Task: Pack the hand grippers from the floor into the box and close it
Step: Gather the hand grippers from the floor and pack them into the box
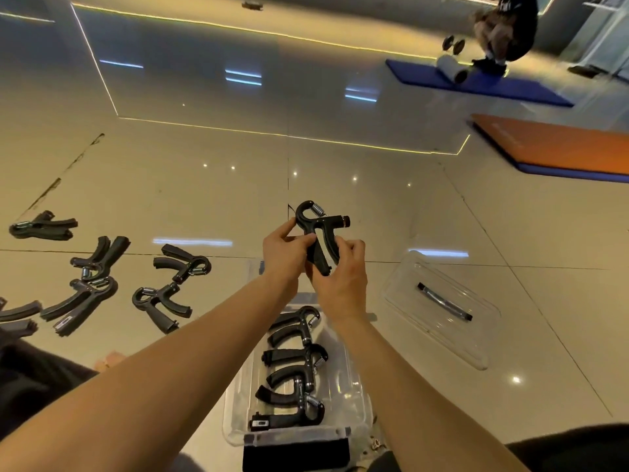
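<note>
Hand gripper point(320, 233) above box point(355, 400), left hand point(284, 255), right hand point(340, 279) both gripping it; label point(260, 423) inside box unreadable.

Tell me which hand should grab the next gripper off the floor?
Probably the left hand: the loose grippers lie on its side of the box. The right hand has only the lid on its side.
</note>
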{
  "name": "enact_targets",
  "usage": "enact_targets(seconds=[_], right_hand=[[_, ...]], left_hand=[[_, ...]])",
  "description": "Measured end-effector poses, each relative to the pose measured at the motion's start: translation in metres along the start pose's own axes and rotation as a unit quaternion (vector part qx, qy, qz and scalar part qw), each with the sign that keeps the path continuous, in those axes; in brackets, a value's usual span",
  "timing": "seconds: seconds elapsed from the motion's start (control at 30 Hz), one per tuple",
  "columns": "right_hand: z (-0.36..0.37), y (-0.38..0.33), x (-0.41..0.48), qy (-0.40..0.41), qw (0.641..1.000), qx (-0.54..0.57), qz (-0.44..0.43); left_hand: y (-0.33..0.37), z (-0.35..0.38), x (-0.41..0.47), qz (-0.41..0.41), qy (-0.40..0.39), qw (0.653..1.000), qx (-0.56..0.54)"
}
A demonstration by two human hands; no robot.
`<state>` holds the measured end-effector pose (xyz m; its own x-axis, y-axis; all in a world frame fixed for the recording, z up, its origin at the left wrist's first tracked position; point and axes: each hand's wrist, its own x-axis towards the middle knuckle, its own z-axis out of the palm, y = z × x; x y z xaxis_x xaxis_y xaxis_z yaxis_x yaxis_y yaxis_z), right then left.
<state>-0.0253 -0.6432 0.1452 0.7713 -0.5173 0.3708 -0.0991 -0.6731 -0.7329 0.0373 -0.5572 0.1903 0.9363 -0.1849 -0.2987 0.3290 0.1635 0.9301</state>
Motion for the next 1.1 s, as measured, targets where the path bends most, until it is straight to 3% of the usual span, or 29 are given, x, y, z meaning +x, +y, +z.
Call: enact_targets(seconds=[0.13, 0.27, 0.37, 0.57, 0.87, 1.0, 1.1], right_hand=[[-0.014, 0.0, 0.008, -0.017, 0.999, 0.004, -0.042], [-0.028, 0.008, 0.027, 0.042, 0.999, 0.017, 0.009], [-0.03, 0.014, 0.038, 0.043, 0.998, 0.029, 0.04], [-0.017, 0.026, 0.047, -0.047, 0.987, 0.082, 0.128], [-0.017, 0.04, 0.045, -0.174, 0.937, 0.188, 0.239], [-0.013, 0.045, 0.043, -0.164, 0.937, 0.183, 0.249], [-0.007, 0.053, 0.04, -0.118, 0.935, 0.174, 0.286]], left_hand=[[0.01, -0.012, 0.01, 0.003, -0.004, 0.999, 0.038], [0.011, -0.03, 0.017, 0.009, -0.05, 0.993, 0.107], [0.005, -0.039, 0.022, 0.007, -0.082, 0.985, 0.151], [-0.004, -0.045, 0.026, -0.007, -0.159, 0.962, 0.22], [-0.013, -0.055, 0.028, 0.014, -0.213, 0.929, 0.301], [-0.024, -0.055, 0.026, 0.039, -0.218, 0.928, 0.3], [-0.037, -0.055, 0.026, 0.103, -0.248, 0.87, 0.413]])
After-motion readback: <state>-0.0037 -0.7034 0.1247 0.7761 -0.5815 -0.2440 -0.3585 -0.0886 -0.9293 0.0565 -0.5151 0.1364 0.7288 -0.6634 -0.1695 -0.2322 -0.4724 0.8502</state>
